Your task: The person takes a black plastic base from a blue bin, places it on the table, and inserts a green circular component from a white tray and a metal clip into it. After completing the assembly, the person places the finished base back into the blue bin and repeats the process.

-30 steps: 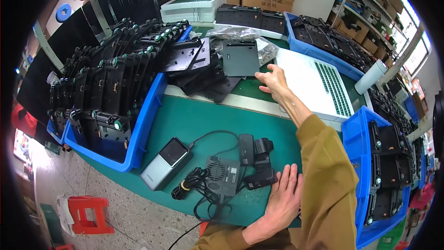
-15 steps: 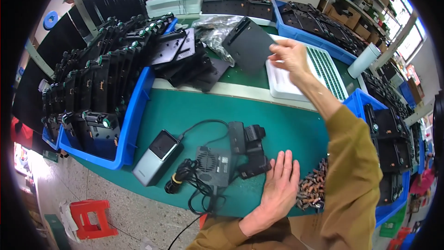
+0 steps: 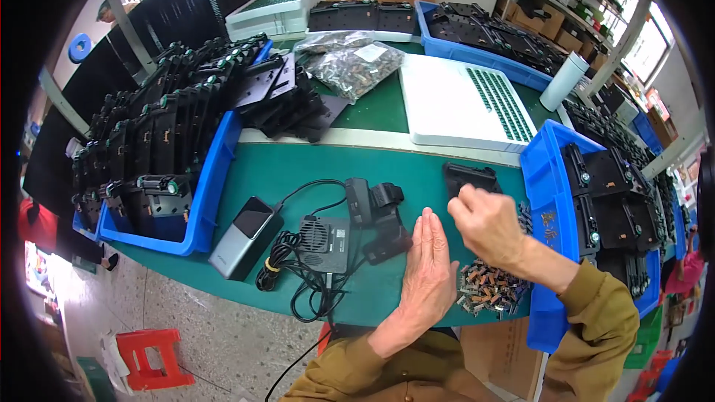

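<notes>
My left hand [image 3: 427,272] rests on the green mat with its fingers stretched out and held together, just right of a black plastic device [image 3: 385,242]. Curled into a closed grip, my right hand [image 3: 488,229] is beside it over the mat. A black plastic panel [image 3: 474,176] with a bar along its far edge shows beyond my right knuckles. The hand covers the panel's near part, where the fingers grip it. Small copper-coloured and grey metal clips [image 3: 491,288] lie in a pile just below my right hand.
Blue crates hold black panels at left [image 3: 212,201] and right [image 3: 547,253]. A silver power bank [image 3: 240,247], a grey fan unit [image 3: 325,244] and cables lie left of my hands. Behind are a white tray [image 3: 447,97], a bag of parts [image 3: 357,68] and a pale bottle [image 3: 564,82].
My right hand has come down from the white tray towards me, bringing the black panel to the near mat. My left hand has shifted slightly, its fingers closer together. The view has turned a little.
</notes>
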Motion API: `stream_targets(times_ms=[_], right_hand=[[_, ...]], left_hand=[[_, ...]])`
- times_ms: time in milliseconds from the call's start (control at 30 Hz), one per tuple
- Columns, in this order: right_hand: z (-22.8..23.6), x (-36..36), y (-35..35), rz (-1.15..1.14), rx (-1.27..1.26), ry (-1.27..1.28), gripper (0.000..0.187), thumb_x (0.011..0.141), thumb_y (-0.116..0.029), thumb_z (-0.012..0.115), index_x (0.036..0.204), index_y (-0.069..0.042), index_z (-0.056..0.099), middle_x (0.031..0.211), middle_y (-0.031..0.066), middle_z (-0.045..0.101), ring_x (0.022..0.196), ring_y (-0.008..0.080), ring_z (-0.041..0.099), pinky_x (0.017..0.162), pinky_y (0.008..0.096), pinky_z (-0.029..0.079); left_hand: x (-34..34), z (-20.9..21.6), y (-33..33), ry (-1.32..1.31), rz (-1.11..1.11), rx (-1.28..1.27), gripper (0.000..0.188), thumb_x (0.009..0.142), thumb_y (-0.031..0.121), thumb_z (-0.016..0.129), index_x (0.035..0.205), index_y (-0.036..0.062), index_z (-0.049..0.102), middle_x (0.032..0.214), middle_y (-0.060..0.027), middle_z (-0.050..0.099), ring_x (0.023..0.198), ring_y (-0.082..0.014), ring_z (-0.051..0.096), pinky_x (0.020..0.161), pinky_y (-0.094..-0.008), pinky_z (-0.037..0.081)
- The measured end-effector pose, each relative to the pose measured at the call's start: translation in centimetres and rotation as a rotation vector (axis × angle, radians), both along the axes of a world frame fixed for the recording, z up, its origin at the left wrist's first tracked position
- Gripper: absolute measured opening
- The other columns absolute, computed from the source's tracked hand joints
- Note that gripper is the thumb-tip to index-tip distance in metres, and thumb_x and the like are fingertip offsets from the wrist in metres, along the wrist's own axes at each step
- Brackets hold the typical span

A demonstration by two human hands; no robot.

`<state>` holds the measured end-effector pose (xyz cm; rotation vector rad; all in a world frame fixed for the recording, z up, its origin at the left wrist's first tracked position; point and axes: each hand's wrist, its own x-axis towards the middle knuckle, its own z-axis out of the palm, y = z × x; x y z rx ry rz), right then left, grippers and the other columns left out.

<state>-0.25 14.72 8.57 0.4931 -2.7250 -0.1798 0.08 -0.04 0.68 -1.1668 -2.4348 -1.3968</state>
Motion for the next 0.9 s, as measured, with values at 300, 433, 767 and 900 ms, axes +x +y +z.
stream_targets(times_ms=[300, 433, 767, 900], right_hand=[[-3.2, -0.7, 0.4, 0.028, -0.414, -0.2, 0.016, 0.074, -0.002, 0.065, 0.088, -0.002, 0.057, 0.082, 0.0139, 0.054, 0.073, 0.035, 0.062, 0.059, 0.0441, 0.05], [-2.1, -0.3, 1.6, -0.103, -0.448, -0.289, 0.017, 0.073, -0.007, 0.071, 0.089, -0.005, 0.064, 0.086, 0.013, 0.059, 0.077, 0.035, 0.062, 0.063, 0.0454, 0.051], [-2.2, -1.6, 6.9, -0.541, -0.481, -0.421, 0.049, 0.082, -0.008, 0.062, 0.127, 0.003, 0.047, 0.114, 0.0261, 0.058, 0.103, 0.0445, 0.056, 0.091, 0.0494, 0.044], [-2.0, -1.7, 6.3, -0.569, -0.424, -0.45, 0.049, 0.082, -0.01, 0.061, 0.128, 0.001, 0.048, 0.112, 0.0251, 0.06, 0.106, 0.043, 0.055, 0.092, 0.0501, 0.043]], left_hand=[[0.0, 0.4, -0.3, -0.023, -0.01, -0.037, 0.089, 0.074, -0.003, 0.066, 0.145, -0.0143, 0.014, 0.148, -0.0341, 0.023, 0.136, -0.0495, 0.027, 0.111, -0.0505, 0.029], [-0.2, 0.4, -0.3, 0.005, -0.012, -0.116, 0.084, 0.077, 0.001, 0.066, 0.145, -0.0125, 0.019, 0.147, -0.0328, 0.027, 0.137, -0.0476, 0.029, 0.111, -0.0508, 0.028], [0.1, -0.3, 0.0, 0.158, -0.03, -0.283, 0.055, 0.079, 0.005, 0.059, 0.132, -0.0078, 0.047, 0.144, -0.0295, 0.037, 0.134, -0.0444, 0.035, 0.107, -0.0568, 0.031], [0.0, 0.0, 0.2, 0.167, -0.048, -0.361, 0.051, 0.086, 0.012, 0.06, 0.132, -0.0057, 0.047, 0.146, -0.0261, 0.036, 0.135, -0.0419, 0.034, 0.109, -0.0543, 0.028]])
